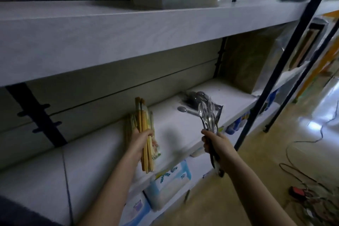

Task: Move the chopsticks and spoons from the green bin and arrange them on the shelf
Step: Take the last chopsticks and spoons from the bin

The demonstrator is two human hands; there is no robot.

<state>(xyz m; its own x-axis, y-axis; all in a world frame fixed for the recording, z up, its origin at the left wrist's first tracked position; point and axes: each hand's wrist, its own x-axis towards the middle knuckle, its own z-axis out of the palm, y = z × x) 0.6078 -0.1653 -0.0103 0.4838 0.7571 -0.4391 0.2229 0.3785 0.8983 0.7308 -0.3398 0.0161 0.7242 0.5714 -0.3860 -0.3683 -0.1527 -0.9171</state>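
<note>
My left hand (141, 139) is curled round a bundle of chopsticks (142, 115) at about mid-length, held upright over the front of the shelf (176, 134). They look light and stiff, but the bundle is loose and uneven, so I'd expect single sticks to slide out lengthwise; keep the grip at the middle and lay them down flat. Some look paper-sleeved, though the print is unreadable. My right hand (218, 146) is wrapped round the handles of a fan of clear plastic spoons (208, 115), bowls up, near the shelf's front edge. These look light, slick and a bit brittle, so hold them by the handles and don't squeeze hard. Something dark sits behind the fan, film or a bag, I can't tell which. I can't count either bundle. Further back on the shelf lie a grey spoon (183, 109) and a dark pile of spoons (196, 98), too blurred to separate. The green bin is out of frame. The shelf's left end is cut off.
</note>
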